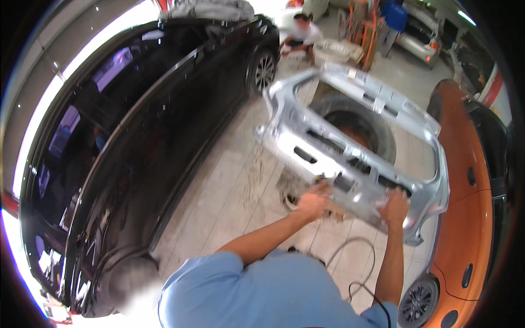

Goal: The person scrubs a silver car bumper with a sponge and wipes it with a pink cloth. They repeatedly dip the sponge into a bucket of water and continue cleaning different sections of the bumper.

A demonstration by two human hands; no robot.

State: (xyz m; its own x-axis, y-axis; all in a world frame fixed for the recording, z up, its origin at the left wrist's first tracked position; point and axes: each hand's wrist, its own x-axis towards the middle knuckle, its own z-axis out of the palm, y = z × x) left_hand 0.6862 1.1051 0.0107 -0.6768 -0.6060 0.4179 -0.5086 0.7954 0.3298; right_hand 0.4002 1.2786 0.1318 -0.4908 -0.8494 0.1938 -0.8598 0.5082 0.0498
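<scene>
A bare silver-grey vehicle tailgate, with a large window opening and several smaller cut-outs, lies tilted in front of me. Under it a black tyre shows through the window opening. My left hand is at the tailgate's near edge. A small dark object shows at its fingertips; blur hides whether the hand grips it or the edge. My right hand is farther right, its fingers curled over the panel beside a dark cut-out.
A black car stands along the left, an orange vehicle along the right. A dark cable loops over the tiled floor near me. Farther back are a crouching person, a standing person and a whitish tub.
</scene>
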